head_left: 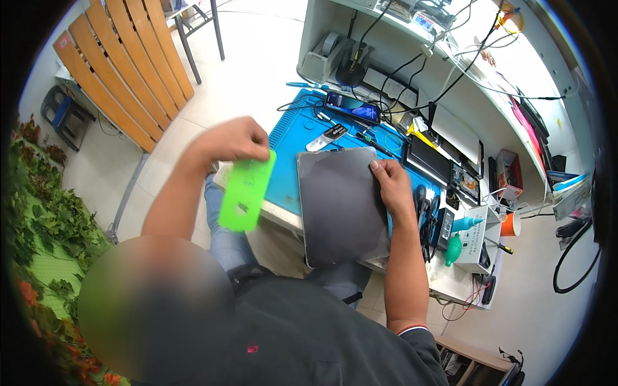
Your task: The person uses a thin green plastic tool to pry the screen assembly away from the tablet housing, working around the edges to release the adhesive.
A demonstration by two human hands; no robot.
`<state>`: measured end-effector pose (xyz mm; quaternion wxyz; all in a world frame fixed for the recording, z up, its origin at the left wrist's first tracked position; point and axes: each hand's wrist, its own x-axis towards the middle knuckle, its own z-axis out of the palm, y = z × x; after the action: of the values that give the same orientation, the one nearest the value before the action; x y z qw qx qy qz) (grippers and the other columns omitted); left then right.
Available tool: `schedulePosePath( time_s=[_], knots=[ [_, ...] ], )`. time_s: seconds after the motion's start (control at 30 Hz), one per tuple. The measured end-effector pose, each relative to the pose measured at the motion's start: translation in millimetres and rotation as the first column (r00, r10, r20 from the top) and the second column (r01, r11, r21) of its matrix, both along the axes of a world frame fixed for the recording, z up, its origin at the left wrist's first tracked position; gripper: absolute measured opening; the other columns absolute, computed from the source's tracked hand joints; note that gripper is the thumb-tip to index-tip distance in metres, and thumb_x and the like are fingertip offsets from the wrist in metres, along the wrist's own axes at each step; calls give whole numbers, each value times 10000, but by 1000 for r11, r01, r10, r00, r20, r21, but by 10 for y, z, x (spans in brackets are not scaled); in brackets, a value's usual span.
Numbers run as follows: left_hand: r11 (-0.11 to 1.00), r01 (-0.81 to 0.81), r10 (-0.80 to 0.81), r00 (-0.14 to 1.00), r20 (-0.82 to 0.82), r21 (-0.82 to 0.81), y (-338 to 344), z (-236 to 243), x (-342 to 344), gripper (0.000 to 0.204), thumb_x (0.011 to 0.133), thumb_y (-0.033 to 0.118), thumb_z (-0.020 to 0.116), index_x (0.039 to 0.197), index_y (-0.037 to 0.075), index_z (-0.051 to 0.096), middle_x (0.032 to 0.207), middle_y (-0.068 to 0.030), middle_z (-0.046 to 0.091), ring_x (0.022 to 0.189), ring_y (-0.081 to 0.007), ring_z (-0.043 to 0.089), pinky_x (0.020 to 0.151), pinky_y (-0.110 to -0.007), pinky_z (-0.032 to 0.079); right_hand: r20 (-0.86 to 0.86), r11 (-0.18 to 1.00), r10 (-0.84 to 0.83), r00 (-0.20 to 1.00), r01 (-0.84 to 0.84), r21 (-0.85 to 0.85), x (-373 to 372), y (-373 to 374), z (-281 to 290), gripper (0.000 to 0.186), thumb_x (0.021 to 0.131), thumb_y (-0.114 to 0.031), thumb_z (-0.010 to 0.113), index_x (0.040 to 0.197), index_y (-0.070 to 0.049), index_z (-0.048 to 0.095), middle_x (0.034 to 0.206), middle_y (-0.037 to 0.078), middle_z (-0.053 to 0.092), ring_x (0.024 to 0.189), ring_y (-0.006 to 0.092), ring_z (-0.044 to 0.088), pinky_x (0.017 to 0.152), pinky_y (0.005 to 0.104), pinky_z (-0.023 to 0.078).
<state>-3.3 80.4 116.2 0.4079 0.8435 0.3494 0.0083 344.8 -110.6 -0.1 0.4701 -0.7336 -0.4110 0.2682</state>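
Note:
My left hand (243, 139) is closed on the top edge of a bright green, rounded flat sheet (247, 192) with small dark marks, which hangs down a little blurred. It hangs left of a dark tablet-sized panel (341, 209) with a thin pale rim, and a gap lies between them. My right hand (393, 186) grips this panel by its upper right edge, thumb on the dark face. The panel is tilted over the front edge of the bench, above my lap. Fingers of my right hand behind the panel are hidden.
A blue work mat (283, 186) covers the bench. Beyond the panel lie a lit phone (353, 107), a flat scraper-like tool (327, 137) and several cables. To the right are a black device (426, 162), a green blower bulb (453, 249) and an orange cup (510, 224).

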Motion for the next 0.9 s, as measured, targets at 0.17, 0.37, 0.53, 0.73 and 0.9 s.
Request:
schedulePosePath(
  time_s=[0.17, 0.37, 0.53, 0.73, 0.9],
  knots=[
    [987, -121, 125, 991, 37, -106, -132, -614, 196, 288, 838, 249, 822, 901, -32, 833, 773, -109, 755, 662, -170, 685, 662, -329, 547, 21, 1000, -2, 1000, 1, 19, -80, 13, 53, 334, 1047, -284, 754, 980, 42, 739, 1040, 113, 678, 927, 214, 632, 864, 357, 503],
    [864, -239, 286, 957, 42, -444, -313, -602, 331, 242, 822, 172, 821, 893, -60, 829, 802, -112, 772, 690, -181, 697, 685, -321, 555, 108, 999, -26, 994, 24, 21, -101, -11, 92, 342, 1064, -295, 721, 1004, 42, 742, 1074, 133, 703, 956, 257, 665, 881, 376, 510],
    [851, -270, 321, 946, 39, -450, -425, -639, 409, 246, 805, 165, 816, 868, -72, 819, 771, -115, 758, 643, -182, 681, 634, -332, 549, 165, 999, -27, 986, 22, 28, -92, 7, 67, 356, 1079, -310, 688, 1022, 37, 743, 1100, 164, 718, 994, 326, 690, 901, 402, 518],
    [853, -297, 338, 941, 21, -428, -461, -654, 442, 215, 793, 170, 804, 819, -43, 816, 735, -108, 745, 588, -164, 659, 588, -321, 524, 209, 999, -30, 977, 22, 41, -75, 21, 11, 340, 1089, -292, 665, 1026, 35, 731, 1105, 169, 719, 1015, 362, 692, 912, 416, 521],
    [871, -294, 329, 944, 21, -394, -475, -645, 461, 214, 790, 164, 800, 818, -48, 811, 726, -108, 737, 585, -173, 668, 585, -326, 532, 228, 997, -18, 974, 1, 76, -99, 20, 43, 327, 1090, -276, 657, 1056, 39, 740, 1134, 163, 729, 1038, 367, 699, 925, 417, 526]
  ],
)
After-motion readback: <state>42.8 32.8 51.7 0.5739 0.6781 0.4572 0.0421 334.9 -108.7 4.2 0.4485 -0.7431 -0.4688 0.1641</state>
